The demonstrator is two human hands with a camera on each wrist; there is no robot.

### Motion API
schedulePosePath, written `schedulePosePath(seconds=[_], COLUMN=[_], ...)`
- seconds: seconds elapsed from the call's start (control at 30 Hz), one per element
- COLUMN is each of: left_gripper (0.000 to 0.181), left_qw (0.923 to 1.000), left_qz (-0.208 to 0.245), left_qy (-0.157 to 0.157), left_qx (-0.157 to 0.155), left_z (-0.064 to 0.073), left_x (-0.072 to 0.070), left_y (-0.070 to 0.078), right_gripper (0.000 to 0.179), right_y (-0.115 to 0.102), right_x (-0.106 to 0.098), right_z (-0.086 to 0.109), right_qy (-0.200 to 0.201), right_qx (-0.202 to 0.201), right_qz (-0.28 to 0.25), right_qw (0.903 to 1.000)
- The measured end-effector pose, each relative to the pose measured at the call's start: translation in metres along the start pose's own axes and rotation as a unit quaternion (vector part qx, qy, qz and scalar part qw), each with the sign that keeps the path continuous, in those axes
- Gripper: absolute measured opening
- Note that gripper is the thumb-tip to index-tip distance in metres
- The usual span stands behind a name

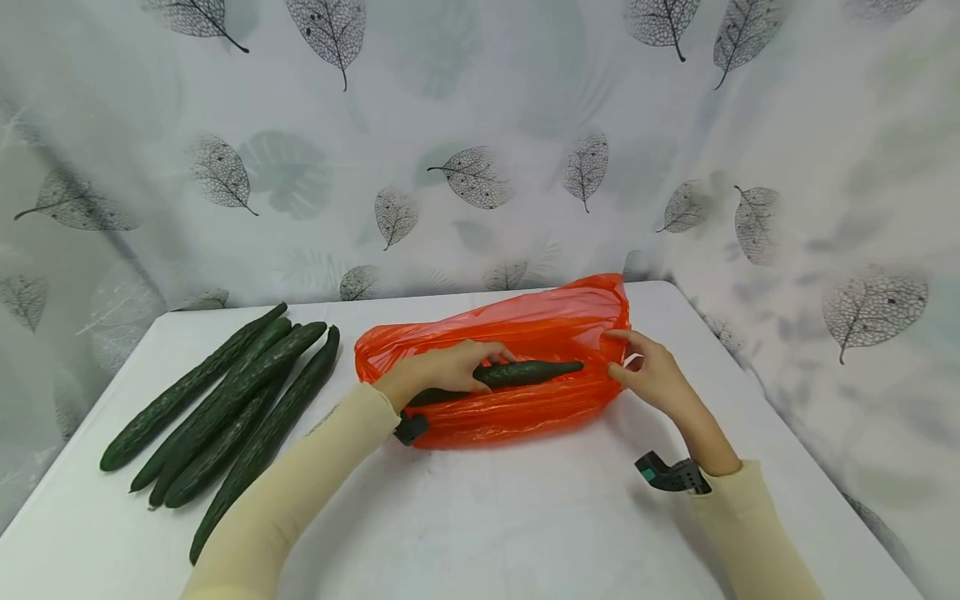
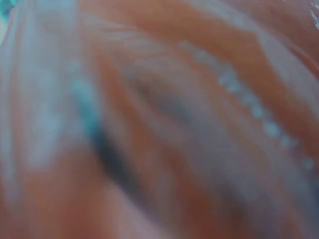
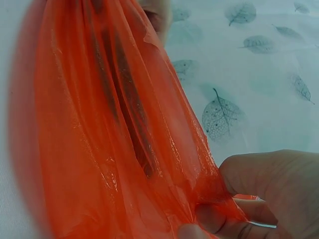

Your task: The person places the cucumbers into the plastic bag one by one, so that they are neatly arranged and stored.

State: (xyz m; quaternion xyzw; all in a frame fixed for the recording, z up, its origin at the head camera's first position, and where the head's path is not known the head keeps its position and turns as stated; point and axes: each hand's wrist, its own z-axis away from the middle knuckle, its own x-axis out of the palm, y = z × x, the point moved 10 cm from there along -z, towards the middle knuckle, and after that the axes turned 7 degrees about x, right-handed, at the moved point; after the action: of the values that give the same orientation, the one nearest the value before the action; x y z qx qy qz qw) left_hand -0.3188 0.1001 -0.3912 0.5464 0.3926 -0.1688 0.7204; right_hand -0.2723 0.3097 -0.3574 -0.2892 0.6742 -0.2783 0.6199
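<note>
An orange-red plastic bag [image 1: 525, 421] lies on the table with its opening facing me. At its mouth, one dark green cucumber [image 1: 536, 372] shows against the plastic, and part of another cucumber [image 1: 435, 397] shows below my left hand. My left hand [image 1: 446, 368] grips the first cucumber from above, fingers bent over it. On the other side, my right hand [image 1: 652, 371] pinches the bag's right edge between thumb and fingers. The right wrist view shows this pinch up close, with dark shapes behind the plastic. Blurred reddish plastic [image 2: 209, 99] fills the left wrist view.
Several long cucumbers [image 1: 247, 379] lie in a loose pile at the left of the white table [image 1: 480, 525]. Behind the table hangs a leaf-printed curtain [image 1: 465, 100]. A dark wristband [image 1: 671, 473] sits on the right wrist.
</note>
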Motion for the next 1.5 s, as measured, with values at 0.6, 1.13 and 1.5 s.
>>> schedulePosePath(seconds=[0.6, 1.13, 1.5], left_gripper=[0.059, 0.056, 0.053], left_qw=[0.9993, 0.9925, 0.9808], left_qz=[0.023, 0.065, 0.084], left_qy=[-0.02, -0.103, -0.17], left_qx=[0.02, 0.004, -0.044], left_z=[-0.023, -0.025, -0.024], left_x=[0.007, 0.032, 0.048], left_y=[0.011, 0.005, -0.007], right_gripper=[0.045, 0.046, 0.047], right_y=[-0.008, -0.01, -0.013], right_x=[0.003, 0.001, -0.004], right_z=[0.003, 0.006, 0.007], right_qy=[-0.008, -0.007, -0.002], right_qx=[-0.005, 0.002, -0.003], right_qz=[0.003, 0.01, 0.011], right_qw=[0.9999, 0.9999, 0.9999])
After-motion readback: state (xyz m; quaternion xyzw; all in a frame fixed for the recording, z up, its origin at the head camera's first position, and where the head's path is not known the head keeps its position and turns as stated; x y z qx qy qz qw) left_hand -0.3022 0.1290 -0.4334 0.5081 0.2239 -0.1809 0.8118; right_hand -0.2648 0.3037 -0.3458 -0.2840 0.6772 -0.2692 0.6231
